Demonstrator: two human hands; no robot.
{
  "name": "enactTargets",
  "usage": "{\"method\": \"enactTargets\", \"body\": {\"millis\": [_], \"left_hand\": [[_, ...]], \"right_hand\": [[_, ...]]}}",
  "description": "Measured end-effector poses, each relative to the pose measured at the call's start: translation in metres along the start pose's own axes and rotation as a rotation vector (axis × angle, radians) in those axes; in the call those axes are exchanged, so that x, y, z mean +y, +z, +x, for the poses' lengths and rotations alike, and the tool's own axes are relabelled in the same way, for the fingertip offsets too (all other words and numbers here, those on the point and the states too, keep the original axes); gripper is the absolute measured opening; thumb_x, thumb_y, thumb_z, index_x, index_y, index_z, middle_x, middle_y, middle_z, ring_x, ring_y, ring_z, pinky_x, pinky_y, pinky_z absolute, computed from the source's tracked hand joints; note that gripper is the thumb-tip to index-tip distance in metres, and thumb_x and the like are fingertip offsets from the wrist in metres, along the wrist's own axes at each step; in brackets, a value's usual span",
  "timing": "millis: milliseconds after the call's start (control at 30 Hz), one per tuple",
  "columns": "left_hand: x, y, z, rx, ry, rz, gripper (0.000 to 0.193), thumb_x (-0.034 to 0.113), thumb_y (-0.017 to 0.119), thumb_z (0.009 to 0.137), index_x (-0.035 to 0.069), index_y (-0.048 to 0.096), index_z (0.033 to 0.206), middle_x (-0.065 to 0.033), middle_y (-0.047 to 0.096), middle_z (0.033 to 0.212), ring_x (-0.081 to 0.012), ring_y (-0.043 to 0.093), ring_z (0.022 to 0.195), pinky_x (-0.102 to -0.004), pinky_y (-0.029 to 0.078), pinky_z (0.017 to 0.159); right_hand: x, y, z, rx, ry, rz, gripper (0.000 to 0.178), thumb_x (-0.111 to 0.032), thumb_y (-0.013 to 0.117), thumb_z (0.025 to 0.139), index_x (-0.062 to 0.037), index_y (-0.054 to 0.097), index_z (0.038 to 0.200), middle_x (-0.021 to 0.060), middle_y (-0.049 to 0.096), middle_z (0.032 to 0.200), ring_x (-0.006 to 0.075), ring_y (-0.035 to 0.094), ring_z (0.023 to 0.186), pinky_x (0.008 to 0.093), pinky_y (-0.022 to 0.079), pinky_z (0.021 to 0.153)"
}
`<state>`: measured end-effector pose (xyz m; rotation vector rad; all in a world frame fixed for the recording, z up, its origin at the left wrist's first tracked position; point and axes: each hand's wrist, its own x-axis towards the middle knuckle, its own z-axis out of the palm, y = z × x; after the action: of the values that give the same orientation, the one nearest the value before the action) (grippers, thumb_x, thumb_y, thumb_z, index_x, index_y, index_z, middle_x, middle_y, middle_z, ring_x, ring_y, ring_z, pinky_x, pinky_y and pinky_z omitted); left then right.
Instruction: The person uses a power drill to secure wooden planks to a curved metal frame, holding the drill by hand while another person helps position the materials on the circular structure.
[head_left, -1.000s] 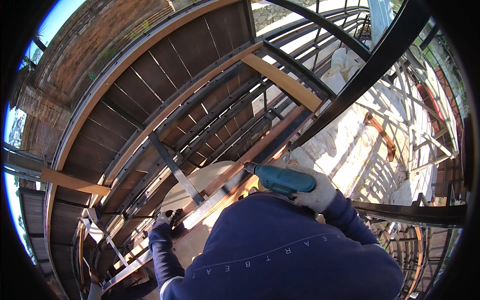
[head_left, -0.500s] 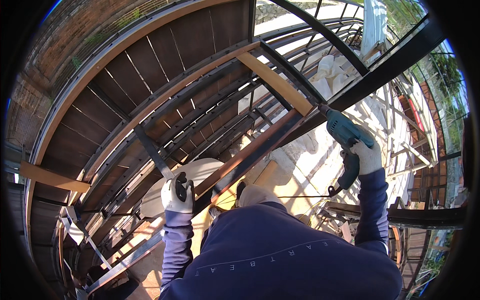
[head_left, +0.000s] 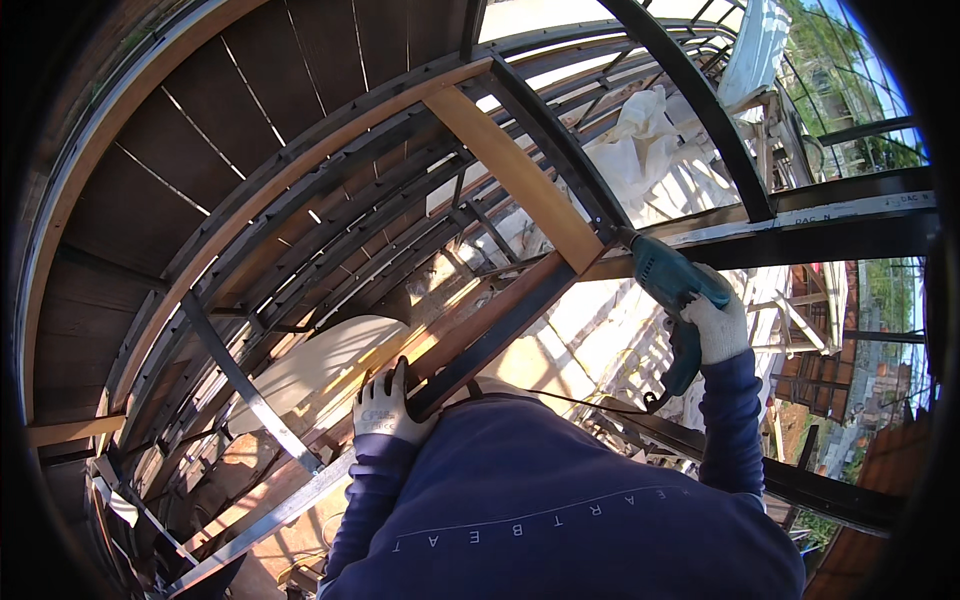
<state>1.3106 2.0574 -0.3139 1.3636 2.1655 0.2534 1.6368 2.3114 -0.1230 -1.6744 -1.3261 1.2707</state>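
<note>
My right hand (head_left: 715,325), in a white glove, grips a teal power drill (head_left: 668,278) by its handle. The drill's nose points up and left, against or very near the dark metal frame where a tan board (head_left: 520,180) meets a long reddish-brown and black beam (head_left: 500,325). A cord trails from the drill's handle. My left hand (head_left: 388,405), gloved in white with dark fingertips, is wrapped round the near end of that beam, close to my body. Whether the drill bit touches the metal cannot be made out.
Curved dark metal rails (head_left: 330,215) and brown panels (head_left: 250,90) fill the left and far side. A pale round surface (head_left: 320,365) lies lower down. White sheeting (head_left: 640,130) hangs beyond the frame. A thick dark beam (head_left: 820,250) runs to the right. Sunlit ground shows below.
My left hand has moved from beside a metal strut onto the beam's near end. My right hand still holds the drill near the joint. The view has turned and shifted.
</note>
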Motion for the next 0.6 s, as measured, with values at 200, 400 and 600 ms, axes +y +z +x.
{"method": "enactTargets", "body": {"millis": [200, 400, 600], "left_hand": [[-0.011, 0.01, 0.002, -0.063, 0.008, -0.038, 0.101, 0.065, 0.079, 0.068, 0.014, 0.049, 0.15, -0.0149, 0.06, 0.131, -0.0332, 0.056, 0.123, -0.0514, 0.042, 0.105], [-0.022, 0.021, 0.002, -0.107, -0.008, -0.037, 0.096, 0.067, 0.074, 0.072, 0.016, 0.05, 0.149, -0.0107, 0.058, 0.136, -0.0323, 0.055, 0.123, -0.0506, 0.042, 0.105], [-0.038, 0.037, 0.003, -0.059, 0.044, -0.003, 0.078, 0.056, 0.07, 0.079, 0.015, 0.056, 0.143, -0.0105, 0.058, 0.134, -0.0319, 0.056, 0.121, -0.0503, 0.044, 0.103]], "right_hand": [[-0.007, 0.011, 0.024, 0.006, 0.04, -0.049, 0.058, 0.003, 0.058, 0.076, 0.0028, 0.052, 0.134, 0.0174, 0.064, 0.11, 0.0233, 0.068, 0.082, 0.0342, 0.061, 0.07], [-0.017, 0.025, 0.035, 0.007, 0.052, -0.156, 0.056, 0.003, 0.06, 0.074, 0.0025, 0.055, 0.13, 0.0154, 0.065, 0.106, 0.0231, 0.068, 0.081, 0.0343, 0.062, 0.07], [-0.03, 0.037, 0.038, 0.002, 0.109, -0.13, 0.051, 0.001, 0.06, 0.074, 0.0033, 0.058, 0.125, 0.0138, 0.065, 0.101, 0.0231, 0.068, 0.078, 0.0344, 0.062, 0.068]]}}
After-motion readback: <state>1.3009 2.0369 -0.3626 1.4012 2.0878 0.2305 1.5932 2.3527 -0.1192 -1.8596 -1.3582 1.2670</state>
